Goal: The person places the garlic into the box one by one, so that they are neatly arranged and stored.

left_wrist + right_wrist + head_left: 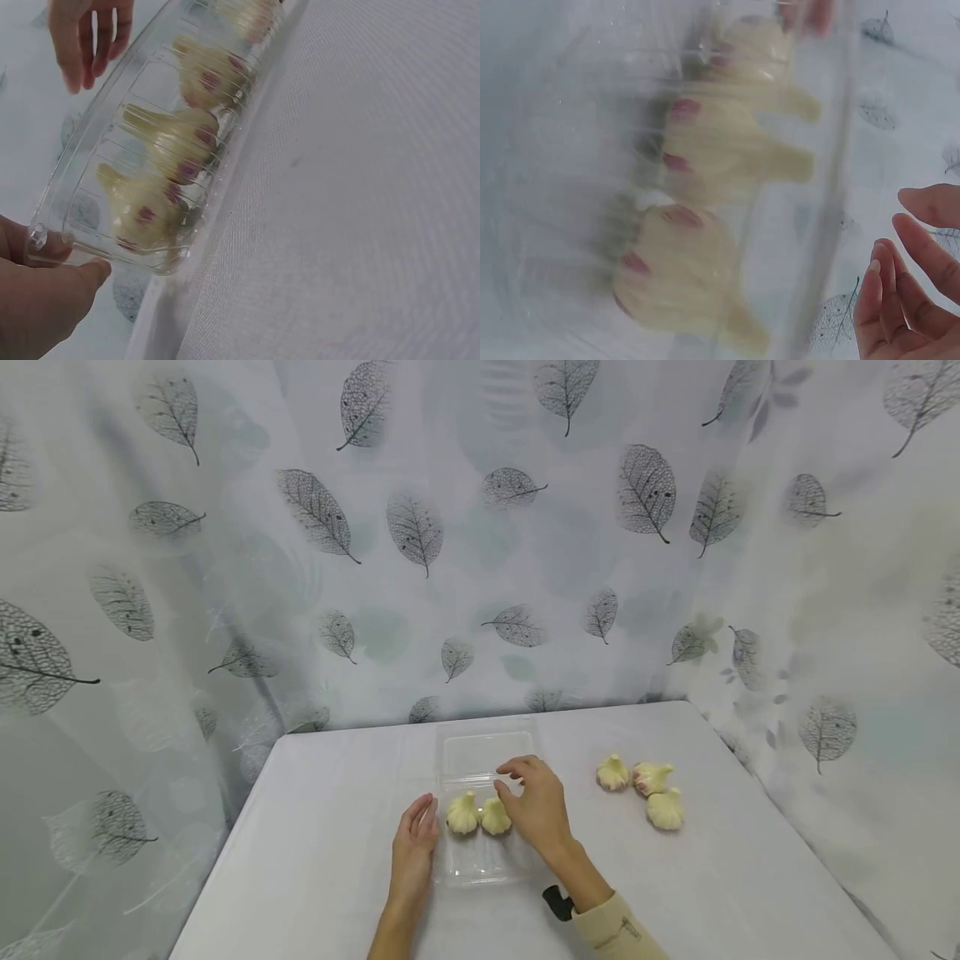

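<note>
A whitish curtain printed with grey skeleton leaves (480, 560) backs a white-covered table (322, 852). Centrally on it lies a clear plastic hinged container (480, 867), lid (480, 758) folded back. The left hand (415, 839) lies along its left edge, fingers extended; the right hand (536, 806), thumb and fingers parted, holds nothing above its right side. Three cream garlic bulbs (665, 810) sit farther right. The head view shows two bulbs (462, 816) inside; the right wrist view shows three, purple-blotched. A beige sleeve (607, 928) bears a small unreadable dark mark (630, 928).
</note>
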The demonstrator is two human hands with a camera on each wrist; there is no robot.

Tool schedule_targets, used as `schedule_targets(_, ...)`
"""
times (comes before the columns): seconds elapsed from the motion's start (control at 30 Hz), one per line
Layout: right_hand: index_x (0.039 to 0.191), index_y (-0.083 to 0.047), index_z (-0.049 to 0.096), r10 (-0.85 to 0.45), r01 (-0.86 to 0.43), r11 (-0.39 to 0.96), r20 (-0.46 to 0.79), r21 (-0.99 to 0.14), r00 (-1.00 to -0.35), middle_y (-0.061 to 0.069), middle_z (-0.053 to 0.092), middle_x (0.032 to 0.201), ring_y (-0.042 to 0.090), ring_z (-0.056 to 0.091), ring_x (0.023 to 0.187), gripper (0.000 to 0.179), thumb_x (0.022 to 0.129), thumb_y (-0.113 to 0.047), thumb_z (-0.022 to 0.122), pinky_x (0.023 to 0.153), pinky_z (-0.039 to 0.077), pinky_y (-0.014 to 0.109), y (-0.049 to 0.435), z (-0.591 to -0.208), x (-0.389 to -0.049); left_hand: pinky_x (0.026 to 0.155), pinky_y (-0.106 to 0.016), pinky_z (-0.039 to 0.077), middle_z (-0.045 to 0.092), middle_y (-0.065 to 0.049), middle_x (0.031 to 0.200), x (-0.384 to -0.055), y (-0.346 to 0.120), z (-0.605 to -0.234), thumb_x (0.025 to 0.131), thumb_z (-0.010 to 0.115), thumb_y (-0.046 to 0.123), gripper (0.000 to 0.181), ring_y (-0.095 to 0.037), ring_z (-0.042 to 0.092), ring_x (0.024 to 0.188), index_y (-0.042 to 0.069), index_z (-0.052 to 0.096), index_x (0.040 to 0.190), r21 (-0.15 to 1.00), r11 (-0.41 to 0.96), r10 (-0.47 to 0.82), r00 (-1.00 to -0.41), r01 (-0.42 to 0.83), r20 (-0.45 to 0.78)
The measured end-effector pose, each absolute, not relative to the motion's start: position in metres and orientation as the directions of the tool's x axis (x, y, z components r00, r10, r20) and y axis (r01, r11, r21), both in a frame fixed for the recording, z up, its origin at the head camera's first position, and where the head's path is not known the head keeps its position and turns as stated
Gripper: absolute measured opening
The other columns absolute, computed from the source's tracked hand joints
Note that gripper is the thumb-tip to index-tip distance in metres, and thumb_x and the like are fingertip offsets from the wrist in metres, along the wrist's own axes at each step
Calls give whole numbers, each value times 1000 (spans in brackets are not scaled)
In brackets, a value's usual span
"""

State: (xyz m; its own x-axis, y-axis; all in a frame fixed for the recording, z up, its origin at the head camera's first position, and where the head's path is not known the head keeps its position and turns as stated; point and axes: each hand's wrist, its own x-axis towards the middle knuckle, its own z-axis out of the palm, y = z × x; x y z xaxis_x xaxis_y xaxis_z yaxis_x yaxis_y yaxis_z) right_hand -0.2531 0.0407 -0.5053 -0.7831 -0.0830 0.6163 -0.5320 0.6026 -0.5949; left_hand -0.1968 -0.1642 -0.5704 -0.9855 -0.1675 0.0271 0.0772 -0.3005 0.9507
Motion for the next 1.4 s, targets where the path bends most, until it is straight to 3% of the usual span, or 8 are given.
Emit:
schedule_targets(0.2, 95, -7, 79, -20, -533, 574, 640, -622, -768, 4, 74, 101, 23, 70, 85, 19, 80, -2, 88, 70, 65, 42, 54, -502, -251, 122, -27, 34, 24, -26, 167, -197, -164, -569, 103, 41, -14, 55, -37, 22, 157, -6, 30, 157, 952, -291, -170, -985, 91, 42)
schedule_targets(0.43, 95, -8, 80, 47, -489, 580, 626, -652, -779, 5, 74, 100, 25, 72, 85, 19, 80, -1, 88, 70, 65, 41, 75, -503, -249, 122, -26, 34, 24, -24, 168, -198, -164, -570, 104, 41, -13, 54, -34, 22, 157, -5, 30, 157, 948, -307, -169, -985, 87, 35)
schedule_targets(0.77, 96, -7, 80, 128, -475, 589, 656, -654, -744, 8, 76, 93, 26, 73, 82, 19, 80, 0, 88, 68, 65, 44, 105, -504, -244, 121, -23, 35, 28, -16, 169, -197, -166, -570, 109, 45, -1, 52, -28, 26, 157, 3, 32, 159, 975, -217, -163, -987, 47, 11)
schedule_targets(1.0, 97, -4, 80, 185, -442, 615, 664, -653, -724, 9, 77, 91, 26, 73, 79, 20, 79, 1, 87, 66, 64, 44, 128, -513, -244, 121, -24, 35, 28, -15, 169, -198, -166, -572, 108, 46, -2, 52, -28, 26, 157, 4, 33, 159, 972, -232, -163, -987, 46, 7)
schedule_targets(1.1, 95, -3, 80, 224, -416, 618, 657, -667, -720, 9, 77, 89, 26, 73, 77, 20, 78, 3, 87, 64, 63, 37, 139, -516, -244, 120, -23, 36, 28, -16, 169, -198, -166, -573, 108, 46, -2, 52, -28, 26, 157, 4, 33, 158, 971, -234, -165, -986, 45, 6)
schedule_targets(1.2, 94, -3, 81, 269, -388, 616, 645, -686, -715, 10, 77, 88, 26, 72, 74, 19, 78, 4, 87, 64, 60, 21, 149, -519, -244, 120, -23, 36, 28, -16, 169, -198, -166, -573, 108, 45, -3, 52, -28, 25, 157, 4, 33, 158, 971, -237, -167, -986, 43, 3)
schedule_targets(1.4, 96, -1, 81, 374, -288, 619, 596, -731, -710, 14, 74, 90, 28, 71, 75, 20, 78, 1, 88, 65, 45, 0, 166, -521, -244, 120, -22, 35, 26, -17, 169, -199, -165, -575, 108, 45, -3, 53, -28, 25, 158, 3, 32, 159, 967, -249, -166, -986, 45, 3)
